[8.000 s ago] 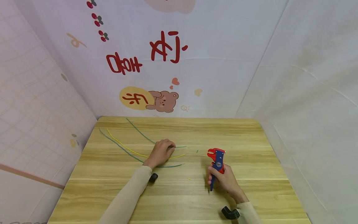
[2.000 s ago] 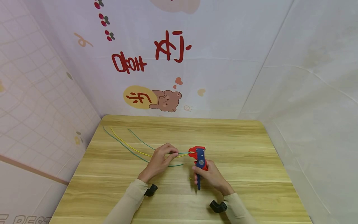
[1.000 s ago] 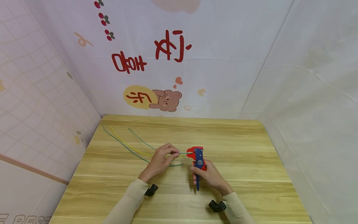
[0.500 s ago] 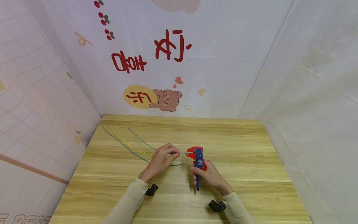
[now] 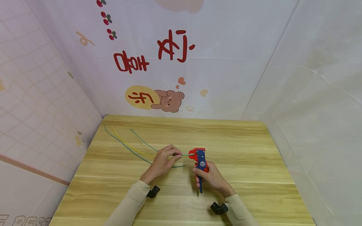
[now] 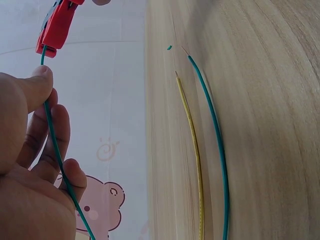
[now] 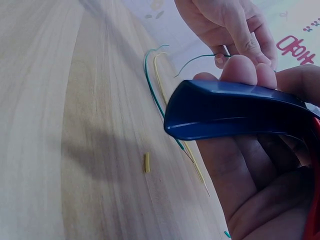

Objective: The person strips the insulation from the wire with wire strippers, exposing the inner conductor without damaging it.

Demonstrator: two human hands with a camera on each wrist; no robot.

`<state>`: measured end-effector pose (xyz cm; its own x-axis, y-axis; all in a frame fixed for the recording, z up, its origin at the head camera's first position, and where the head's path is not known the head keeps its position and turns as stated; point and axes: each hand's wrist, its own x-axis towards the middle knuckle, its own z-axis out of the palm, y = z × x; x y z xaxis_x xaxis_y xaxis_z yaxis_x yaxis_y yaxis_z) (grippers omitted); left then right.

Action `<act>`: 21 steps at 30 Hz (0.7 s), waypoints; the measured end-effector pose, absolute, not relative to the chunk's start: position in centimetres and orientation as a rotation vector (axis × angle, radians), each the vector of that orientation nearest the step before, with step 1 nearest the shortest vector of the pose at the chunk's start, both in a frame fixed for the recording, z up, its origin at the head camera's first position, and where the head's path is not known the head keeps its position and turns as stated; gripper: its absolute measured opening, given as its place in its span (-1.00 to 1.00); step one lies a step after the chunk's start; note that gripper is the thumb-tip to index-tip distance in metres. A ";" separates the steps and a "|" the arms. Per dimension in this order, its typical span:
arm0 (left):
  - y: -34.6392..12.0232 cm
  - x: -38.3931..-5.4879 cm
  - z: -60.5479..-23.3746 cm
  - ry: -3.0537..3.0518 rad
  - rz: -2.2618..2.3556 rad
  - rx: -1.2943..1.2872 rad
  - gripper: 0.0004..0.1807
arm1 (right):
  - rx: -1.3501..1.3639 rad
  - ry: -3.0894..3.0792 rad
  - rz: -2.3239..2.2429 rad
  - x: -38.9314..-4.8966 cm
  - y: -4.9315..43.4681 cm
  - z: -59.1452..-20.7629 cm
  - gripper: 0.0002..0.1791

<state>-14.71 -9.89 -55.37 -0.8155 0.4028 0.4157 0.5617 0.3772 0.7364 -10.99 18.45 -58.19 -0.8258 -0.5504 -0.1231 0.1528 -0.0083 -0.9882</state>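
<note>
My left hand (image 5: 162, 162) pinches a green wire (image 6: 52, 127) between thumb and fingertips, close to its right end. That end sits in the red jaws of a wire stripper (image 5: 201, 157), above the table. My right hand (image 5: 212, 177) grips the stripper by its blue handle (image 7: 235, 110). Beneath the hands, a yellow wire (image 6: 192, 135) and a second green wire (image 6: 215, 125) lie on the table. Both show thin bare metal at their right ends in the left wrist view. The held wire's tip is hidden inside the stripper.
A short yellow scrap (image 7: 147, 163) and a small green scrap (image 6: 169, 48) lie on the wooden table (image 5: 240, 141). White printed cloth walls (image 5: 220, 78) rise behind the table and at both sides. Each wrist carries a black camera mount (image 5: 219, 208).
Since the oldest frame, my right hand has brought the stripper left, and my left hand has raised the green wire, its end now in the jaws. Over the last second, both hands barely move.
</note>
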 end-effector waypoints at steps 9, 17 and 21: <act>-9.8 -14.7 -55.3 -2.469 -1.426 -0.868 -0.89 | -0.409 1.774 -1.881 -11.0 18.5 -58.2 -0.54; -9.8 -14.7 -55.3 -2.478 -1.420 -0.864 -0.88 | -0.395 1.771 -1.877 -11.2 18.5 -58.2 -0.48; -9.8 -14.7 -55.2 -2.473 -1.418 -0.868 -0.88 | -0.387 1.770 -1.878 -11.2 18.5 -58.1 -0.49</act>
